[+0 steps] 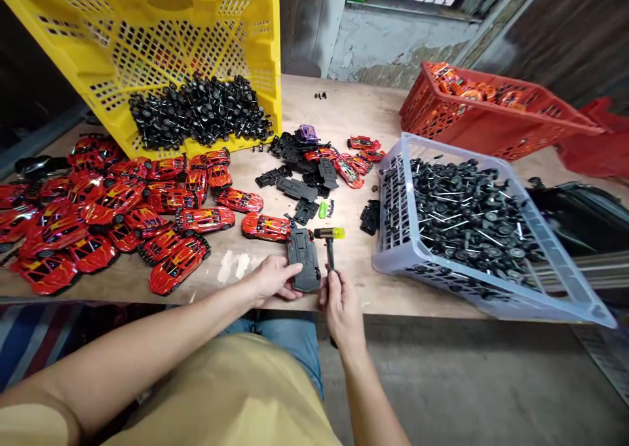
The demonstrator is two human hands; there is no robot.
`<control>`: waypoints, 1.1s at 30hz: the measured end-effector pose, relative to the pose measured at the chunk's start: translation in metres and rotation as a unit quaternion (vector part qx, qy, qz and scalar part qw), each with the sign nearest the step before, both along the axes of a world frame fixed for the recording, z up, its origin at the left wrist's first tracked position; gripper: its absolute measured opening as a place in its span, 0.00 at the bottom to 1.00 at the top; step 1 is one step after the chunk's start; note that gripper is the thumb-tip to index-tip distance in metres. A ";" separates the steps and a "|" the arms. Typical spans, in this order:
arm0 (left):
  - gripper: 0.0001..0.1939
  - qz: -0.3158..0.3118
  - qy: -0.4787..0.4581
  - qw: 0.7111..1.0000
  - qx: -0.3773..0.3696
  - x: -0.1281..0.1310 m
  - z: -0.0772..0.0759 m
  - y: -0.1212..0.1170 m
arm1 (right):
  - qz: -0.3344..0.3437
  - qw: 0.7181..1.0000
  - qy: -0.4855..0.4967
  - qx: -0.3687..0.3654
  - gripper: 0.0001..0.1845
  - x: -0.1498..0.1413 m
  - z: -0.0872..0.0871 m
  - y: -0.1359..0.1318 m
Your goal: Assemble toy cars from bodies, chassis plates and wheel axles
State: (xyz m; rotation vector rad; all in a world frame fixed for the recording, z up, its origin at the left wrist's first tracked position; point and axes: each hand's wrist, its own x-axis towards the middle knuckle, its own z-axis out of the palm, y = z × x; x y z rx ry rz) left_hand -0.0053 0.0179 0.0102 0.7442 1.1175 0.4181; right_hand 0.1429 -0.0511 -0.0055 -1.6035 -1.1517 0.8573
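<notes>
The toy car (303, 257) lies upside down near the front edge of the wooden counter (376, 289), its black underside facing up between the worker's two hands. The left hand (276, 277) grasps it at the near end, thumb pressed on the flat underside and fingers along the left side. The right hand (343, 302) is curled round the handle of a small hammer (329, 234), whose yellow-tipped head sits just beside the car's far right corner; I can't tell from here whether the two touch.

Another red car (266, 226) sits right by the toy car's far left corner, wheels down. Farther left of the toy car spreads a crowd of red cars (113, 200). Beyond it lie a heap of black car bases (299, 184), some loose red cars and a little green piece (323, 209).

Well to the toy car's right stands a clear crate (565, 302) full of wheels on axles (466, 210), with a red crate (472, 125) behind. Far beyond the toy car, to the left, a yellow crate (273, 40) leans tipped up, more black wheels (196, 112) piled inside.
</notes>
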 end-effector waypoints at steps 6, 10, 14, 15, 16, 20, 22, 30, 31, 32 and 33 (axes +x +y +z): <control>0.32 -0.160 0.053 0.985 0.031 -0.031 -0.005 0.009 | -0.025 0.987 -0.130 0.094 0.16 0.028 0.051 -0.024; 0.33 -0.212 0.069 0.974 0.042 -0.032 -0.007 0.007 | -0.017 0.982 -0.141 0.123 0.17 0.029 0.060 -0.035; 0.32 -0.164 0.053 0.982 0.072 -0.031 -0.003 0.017 | -0.025 0.982 -0.144 0.122 0.16 0.032 0.051 -0.036; 0.31 -0.140 0.066 0.984 0.092 -0.031 -0.001 0.019 | -0.027 0.982 -0.144 0.117 0.15 0.033 0.048 -0.035; 0.31 -0.123 0.079 0.983 0.110 -0.032 0.000 0.021 | -0.027 0.983 -0.147 0.110 0.15 0.034 0.044 -0.033; 0.27 -0.160 0.095 0.976 0.117 -0.041 0.003 0.016 | 0.011 0.974 -0.205 0.092 0.14 0.034 0.037 -0.026; 0.26 -0.186 0.114 0.972 0.088 -0.046 0.004 0.008 | 0.035 0.967 -0.233 0.102 0.14 0.031 0.037 -0.026; 0.21 -0.195 0.225 0.954 0.036 -0.061 0.016 -0.002 | 0.120 0.942 -0.287 0.127 0.18 0.022 0.019 -0.049; 0.20 -0.200 0.232 0.951 0.040 -0.061 0.016 -0.001 | 0.153 0.935 -0.302 0.108 0.18 0.021 0.017 -0.049; 0.20 -0.204 0.235 0.949 0.043 -0.062 0.016 0.000 | 0.177 0.930 -0.310 0.092 0.18 0.021 0.016 -0.048; 0.20 -0.206 0.235 0.949 0.046 -0.063 0.015 0.001 | 0.180 0.930 -0.310 0.085 0.19 0.021 0.016 -0.047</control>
